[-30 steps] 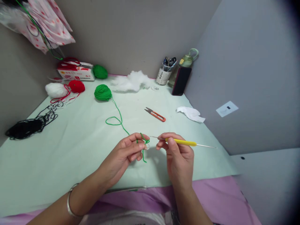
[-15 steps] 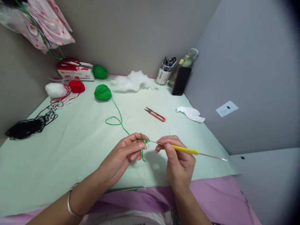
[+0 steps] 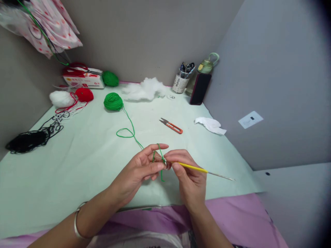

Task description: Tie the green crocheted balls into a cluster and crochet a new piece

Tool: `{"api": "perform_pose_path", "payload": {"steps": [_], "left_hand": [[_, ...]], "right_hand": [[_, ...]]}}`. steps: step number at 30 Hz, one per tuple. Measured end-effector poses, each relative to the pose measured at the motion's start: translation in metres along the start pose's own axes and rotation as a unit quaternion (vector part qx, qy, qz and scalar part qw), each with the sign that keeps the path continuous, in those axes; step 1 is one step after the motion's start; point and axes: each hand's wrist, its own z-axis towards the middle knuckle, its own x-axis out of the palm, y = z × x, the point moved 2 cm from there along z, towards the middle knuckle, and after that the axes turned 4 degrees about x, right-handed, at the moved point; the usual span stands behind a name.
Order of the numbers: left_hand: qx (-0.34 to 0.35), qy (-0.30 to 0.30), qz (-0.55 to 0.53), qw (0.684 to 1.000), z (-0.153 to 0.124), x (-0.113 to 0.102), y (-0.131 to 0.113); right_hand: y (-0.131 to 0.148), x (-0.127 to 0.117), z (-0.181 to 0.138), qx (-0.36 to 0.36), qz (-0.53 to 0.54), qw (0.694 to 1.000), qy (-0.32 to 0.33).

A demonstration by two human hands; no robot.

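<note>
My left hand (image 3: pixel 144 163) pinches green yarn (image 3: pixel 162 175) near a small ring, whose outline is partly hidden by the fingers. The strand passes over my raised left index finger, and a short tail hangs below. In my right hand (image 3: pixel 190 177) is a crochet hook (image 3: pixel 192 167) with a yellow grip, held like a pen. Its left tip reaches into the yarn at my left fingers; the other metal end points out to the right. From my left hand the strand runs back to a green yarn ball (image 3: pixel 113 102) on the table.
Orange thread snips (image 3: pixel 172 126) lie beyond my hands, with a crumpled white tissue (image 3: pixel 210 125) to their right. White stuffing (image 3: pixel 146 89), a pen cup (image 3: pixel 180 82) and a phone (image 3: pixel 200 89) stand at the back. Black yarn (image 3: pixel 31 140) and red yarn (image 3: pixel 84 94) are at left.
My right hand has moved left, bringing the hook closer in to my left fingers. My left index finger has stretched out and lifted, with the strand drawn up over it.
</note>
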Motion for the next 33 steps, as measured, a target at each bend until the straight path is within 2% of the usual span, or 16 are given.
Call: {"api": "perform_pose_path", "payload": {"steps": [6, 12, 17, 20, 23, 26, 28, 30, 32, 33], "left_hand": [[0.012, 0.004, 0.022, 1.000, 0.000, 0.001, -0.002], [0.014, 0.011, 0.039, 0.999, 0.000, -0.002, -0.001], [0.017, -0.009, 0.045, 0.999, -0.001, -0.002, -0.005], [0.023, -0.017, 0.056, 0.998, -0.001, -0.002, -0.008], [0.040, -0.031, 0.088, 0.995, -0.002, -0.002, -0.010], [0.069, -0.060, 0.137, 0.986, -0.003, -0.002, -0.011], [0.084, -0.076, 0.146, 0.983, -0.004, 0.000, -0.010], [0.079, -0.071, 0.112, 0.988, -0.005, 0.002, -0.008], [0.042, -0.045, 0.045, 0.997, -0.004, 0.003, -0.004], [0.017, -0.031, 0.009, 0.999, -0.004, 0.003, -0.002]], "right_hand": [[-0.005, -0.002, 0.000, 0.039, 0.080, 0.996, 0.012], [-0.005, -0.001, 0.002, 0.054, 0.096, 0.994, 0.019], [-0.006, -0.005, 0.008, 0.136, 0.223, 0.965, 0.001], [-0.006, -0.006, 0.010, 0.159, 0.246, 0.956, 0.015], [-0.001, -0.009, 0.009, 0.091, 0.162, 0.982, 0.018], [0.007, -0.011, 0.004, -0.024, -0.023, 0.999, 0.007], [0.011, -0.010, -0.002, -0.107, -0.174, 0.979, 0.013], [0.012, -0.008, -0.008, -0.177, -0.297, 0.938, 0.029], [0.010, -0.007, -0.013, -0.221, -0.349, 0.910, 0.033], [0.009, -0.006, -0.013, -0.229, -0.341, 0.911, 0.031]]}}
